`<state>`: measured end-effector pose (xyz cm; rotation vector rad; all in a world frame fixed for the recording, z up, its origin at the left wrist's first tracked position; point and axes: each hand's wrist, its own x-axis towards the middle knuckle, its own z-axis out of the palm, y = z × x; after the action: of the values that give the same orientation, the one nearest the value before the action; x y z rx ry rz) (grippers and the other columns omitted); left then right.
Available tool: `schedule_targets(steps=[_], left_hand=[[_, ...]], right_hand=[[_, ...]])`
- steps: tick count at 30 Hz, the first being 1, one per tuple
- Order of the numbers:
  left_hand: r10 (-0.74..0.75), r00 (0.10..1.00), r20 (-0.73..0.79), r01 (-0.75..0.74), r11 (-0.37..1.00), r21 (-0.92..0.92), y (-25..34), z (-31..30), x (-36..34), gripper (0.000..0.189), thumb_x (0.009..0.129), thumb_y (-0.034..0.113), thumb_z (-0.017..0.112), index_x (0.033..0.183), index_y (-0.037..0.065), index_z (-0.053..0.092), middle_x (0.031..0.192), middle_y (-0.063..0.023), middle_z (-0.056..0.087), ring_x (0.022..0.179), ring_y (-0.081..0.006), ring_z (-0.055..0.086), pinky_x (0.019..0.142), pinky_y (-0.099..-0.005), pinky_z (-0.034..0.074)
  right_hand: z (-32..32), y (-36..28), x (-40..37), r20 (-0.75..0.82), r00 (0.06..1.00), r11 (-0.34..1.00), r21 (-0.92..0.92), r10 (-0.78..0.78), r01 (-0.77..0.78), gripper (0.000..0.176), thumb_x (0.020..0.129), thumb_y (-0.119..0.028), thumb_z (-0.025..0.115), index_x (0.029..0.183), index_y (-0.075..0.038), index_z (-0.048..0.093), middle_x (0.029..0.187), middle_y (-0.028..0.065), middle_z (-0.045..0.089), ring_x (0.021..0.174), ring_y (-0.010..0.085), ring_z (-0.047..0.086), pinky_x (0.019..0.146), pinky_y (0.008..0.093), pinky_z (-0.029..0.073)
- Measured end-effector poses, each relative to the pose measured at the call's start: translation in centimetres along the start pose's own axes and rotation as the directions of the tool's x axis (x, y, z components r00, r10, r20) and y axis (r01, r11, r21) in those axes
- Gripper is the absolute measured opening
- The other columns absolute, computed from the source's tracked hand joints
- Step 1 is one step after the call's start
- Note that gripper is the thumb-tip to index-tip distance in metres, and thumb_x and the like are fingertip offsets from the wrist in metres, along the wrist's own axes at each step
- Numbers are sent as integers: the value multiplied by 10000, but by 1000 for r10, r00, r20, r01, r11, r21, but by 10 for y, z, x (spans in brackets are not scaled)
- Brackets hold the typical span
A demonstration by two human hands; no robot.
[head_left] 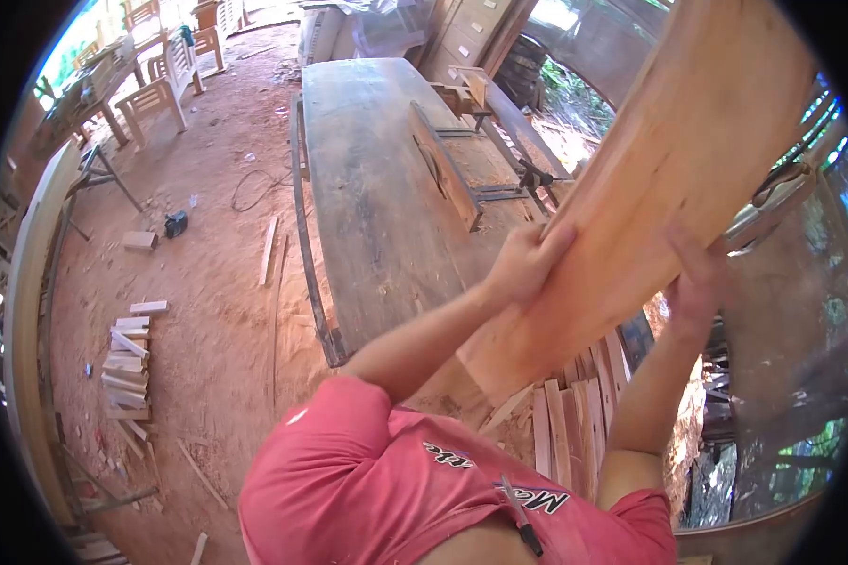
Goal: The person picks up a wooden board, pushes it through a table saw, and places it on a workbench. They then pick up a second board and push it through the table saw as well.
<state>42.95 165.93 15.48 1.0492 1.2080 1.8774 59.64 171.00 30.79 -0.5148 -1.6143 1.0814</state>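
Note:
A wide, smooth wooden board point(664, 179) is tilted up in front of me, its upper end running out of view at the top right. My left hand point(534, 261) is closed on the board's left edge, with the thumb side showing and most fingers hidden. On the opposite edge my right hand point(695, 287) grips the board, its fingers lying against the face and somewhat blurred. Behind the board's lower left stands a long worn workbench point(372, 207), with a wooden fence-like piece point(448, 174) on its top.
Wood strips point(575, 424) stand or lie beneath the board at my right. On the sawdust-covered floor, at left, are a stack of small wood blocks point(127, 367) and a dark object point(175, 224). Wooden chairs point(155, 99) stand at the far left. A long beam point(30, 311) runs along the left side.

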Motion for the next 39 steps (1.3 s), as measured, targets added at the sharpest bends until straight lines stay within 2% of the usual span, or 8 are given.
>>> schedule_targets(steps=[11, 17, 19, 22, 27, 29, 33, 39], left_hand=[[209, 977, 39, -197, 818, 540, 6, -119, 188, 730, 796, 573, 729, 1084, -95, 671, 1112, -290, 667, 1108, -358, 647, 962, -428, 494], [-108, 987, 116, 27, 835, 550, -102, -102, 98, 898, 674, 507, 885, 1206, -146, 573, 1520, -414, 279, 1420, -418, 380, 1133, -437, 352], [-33, 999, -35, 48, 586, 809, -138, -78, 110, 885, 656, 524, 890, 1138, -150, 579, 1489, -536, 93, 1483, -467, 239, 1172, -413, 296], [-41, 992, -121, 113, 727, 677, -157, -80, 143, 816, 678, 505, 884, 1070, -142, 578, 1448, -581, 21, 1469, -497, 235, 1173, -372, 296], [-5, 994, -110, 85, 667, 740, -168, -99, 179, 790, 703, 398, 897, 1165, -133, 539, 1513, -512, 42, 1397, -438, 414, 1074, -370, 436], [67, 997, -43, -26, 777, 629, -168, -105, 179, 816, 663, 469, 911, 1082, -141, 567, 1430, -590, 72, 1428, -568, 259, 1135, -398, 350], [-97, 992, -85, 129, 742, 658, -167, -108, 182, 817, 685, 449, 906, 1119, -145, 549, 1446, -581, 56, 1474, -519, 191, 1139, -397, 344], [197, 975, -99, -112, 830, 546, -191, -101, 190, 782, 725, 365, 873, 1175, -163, 510, 1564, -453, 33, 1479, -421, 289, 1119, -406, 370]], right_hand=[[108, 118, 118, 22, 987, 987, -37, -157, 158, 311, 765, -73, 724, 1047, 50, 677, 957, 82, 713, 867, 177, 666, 789, 308, 517], [138, 196, 133, 80, 991, 983, -142, -106, 117, 312, 777, -77, 645, 1073, 20, 655, 924, 109, 715, 819, 173, 673, 757, 321, 525], [148, 197, 143, 92, 985, 987, -57, -143, 149, 324, 777, -69, 634, 1087, 23, 648, 927, 114, 717, 827, 194, 683, 760, 330, 530], [157, 214, 163, 97, 976, 980, -20, -196, 199, 311, 782, -67, 641, 1080, 22, 642, 910, 98, 705, 810, 180, 664, 752, 322, 522], [169, 242, 179, 121, 950, 958, 40, -287, 284, 300, 819, -57, 642, 1110, 14, 625, 931, 80, 687, 856, 148, 641, 795, 311, 509], [168, 238, 181, 163, 955, 969, 62, -247, 240, 311, 824, -53, 642, 1127, 13, 623, 961, 82, 693, 881, 150, 645, 809, 312, 509], [169, 246, 183, 238, 958, 987, 74, -157, 144, 339, 848, -66, 644, 1177, 13, 619, 1020, 99, 713, 949, 169, 670, 854, 319, 516], [176, 253, 166, 242, 969, 988, -135, -44, 79, 378, 817, -92, 619, 1183, 4, 620, 951, 147, 706, 894, 263, 691, 822, 362, 531]])
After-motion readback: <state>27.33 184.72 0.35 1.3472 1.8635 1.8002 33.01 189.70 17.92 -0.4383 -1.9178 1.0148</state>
